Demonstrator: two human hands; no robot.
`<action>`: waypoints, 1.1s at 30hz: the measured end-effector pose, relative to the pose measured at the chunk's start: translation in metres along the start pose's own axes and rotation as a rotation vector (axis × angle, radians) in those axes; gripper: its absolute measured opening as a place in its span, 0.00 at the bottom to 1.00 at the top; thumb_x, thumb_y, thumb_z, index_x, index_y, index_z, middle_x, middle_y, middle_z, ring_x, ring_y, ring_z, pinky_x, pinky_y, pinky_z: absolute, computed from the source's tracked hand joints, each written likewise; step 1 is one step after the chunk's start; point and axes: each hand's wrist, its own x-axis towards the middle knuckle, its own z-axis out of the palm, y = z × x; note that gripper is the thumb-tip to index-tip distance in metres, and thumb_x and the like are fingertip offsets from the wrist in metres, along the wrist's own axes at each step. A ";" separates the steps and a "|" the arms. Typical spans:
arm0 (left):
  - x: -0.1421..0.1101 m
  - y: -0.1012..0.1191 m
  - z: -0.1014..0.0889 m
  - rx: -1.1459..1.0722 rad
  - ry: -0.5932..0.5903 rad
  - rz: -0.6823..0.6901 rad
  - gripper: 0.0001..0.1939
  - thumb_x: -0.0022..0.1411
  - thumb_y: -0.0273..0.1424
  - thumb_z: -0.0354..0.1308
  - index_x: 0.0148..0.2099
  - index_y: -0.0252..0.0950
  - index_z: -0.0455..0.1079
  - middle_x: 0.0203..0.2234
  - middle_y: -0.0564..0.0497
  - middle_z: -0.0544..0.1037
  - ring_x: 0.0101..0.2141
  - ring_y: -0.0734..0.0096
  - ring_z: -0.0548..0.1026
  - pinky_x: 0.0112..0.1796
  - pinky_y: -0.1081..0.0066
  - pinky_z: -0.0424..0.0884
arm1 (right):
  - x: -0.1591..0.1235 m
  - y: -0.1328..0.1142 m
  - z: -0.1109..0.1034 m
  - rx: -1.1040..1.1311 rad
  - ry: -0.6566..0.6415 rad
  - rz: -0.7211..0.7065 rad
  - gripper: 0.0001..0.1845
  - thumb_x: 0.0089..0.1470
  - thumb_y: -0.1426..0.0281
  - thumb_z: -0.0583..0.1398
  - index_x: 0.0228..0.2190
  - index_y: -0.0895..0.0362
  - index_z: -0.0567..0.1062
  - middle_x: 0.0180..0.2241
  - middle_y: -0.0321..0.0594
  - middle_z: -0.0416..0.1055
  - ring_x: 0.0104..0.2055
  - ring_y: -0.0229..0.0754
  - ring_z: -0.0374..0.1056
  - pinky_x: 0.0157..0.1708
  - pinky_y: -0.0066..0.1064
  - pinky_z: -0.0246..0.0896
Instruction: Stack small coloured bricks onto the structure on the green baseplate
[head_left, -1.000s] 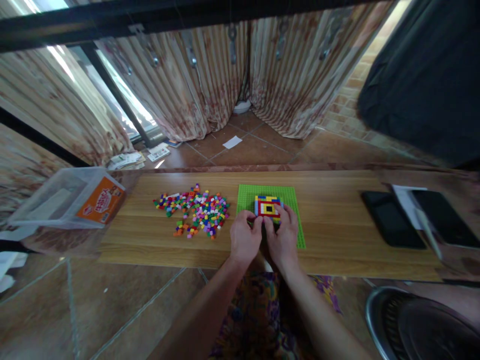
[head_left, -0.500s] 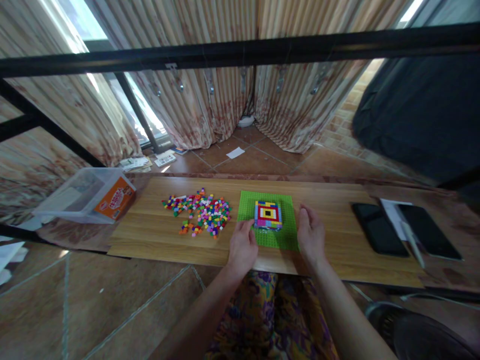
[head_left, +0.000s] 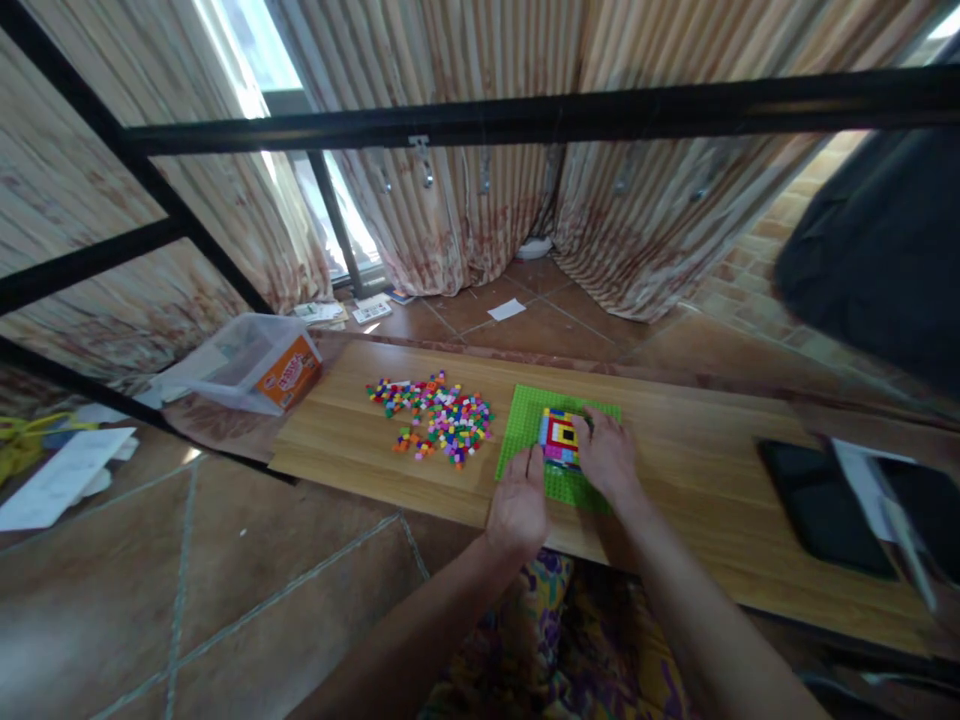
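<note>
A square block of colourful toy bricks [head_left: 558, 431] sits on the green baseplate [head_left: 517, 420]. Its top has nested red and yellow frames around a dark centre, within a multicoloured border. My right hand [head_left: 609, 460] reaches over the right side of the block, with bent fingers gripping that edge and hiding it. At the front left corner, my left hand [head_left: 519, 505] rests with its fingers stretched forward beside the block. Whether those fingertips touch it I cannot tell. Loose small bricks [head_left: 457, 420] lie spread out left of the baseplate.
The wooden board [head_left: 697, 450] runs across in front of me. A clear plastic box [head_left: 247, 365] with an orange label stands at its left end. Two dark tablet-like devices, one being the nearer slab [head_left: 817, 510], lie at the right. A black metal bar [head_left: 487, 125] crosses above.
My right hand has moved left from beside the baseplate onto the block's right side. My left hand stays near the front left corner. The view has turned left, shifting the scene rightward.
</note>
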 end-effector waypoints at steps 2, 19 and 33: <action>-0.002 0.000 -0.003 -0.037 0.017 0.010 0.35 0.58 0.22 0.49 0.68 0.28 0.53 0.60 0.34 0.64 0.60 0.53 0.63 0.62 0.59 0.61 | 0.001 0.004 0.001 -0.012 -0.011 -0.022 0.29 0.62 0.55 0.48 0.50 0.62 0.74 0.48 0.58 0.73 0.53 0.54 0.66 0.56 0.52 0.55; -0.028 -0.094 -0.090 0.070 0.310 -0.213 0.13 0.64 0.25 0.50 0.45 0.39 0.75 0.43 0.46 0.74 0.44 0.65 0.74 0.47 0.65 0.71 | -0.011 0.040 -0.002 0.843 0.338 0.307 0.22 0.54 0.52 0.57 0.34 0.58 0.78 0.36 0.45 0.77 0.42 0.48 0.73 0.51 0.48 0.64; -0.003 -0.105 -0.088 0.214 0.207 -0.093 0.09 0.61 0.22 0.54 0.41 0.38 0.71 0.44 0.45 0.72 0.47 0.62 0.71 0.50 0.61 0.69 | -0.013 0.035 -0.003 0.786 0.337 0.267 0.25 0.53 0.49 0.57 0.33 0.58 0.79 0.36 0.46 0.78 0.42 0.48 0.73 0.49 0.48 0.66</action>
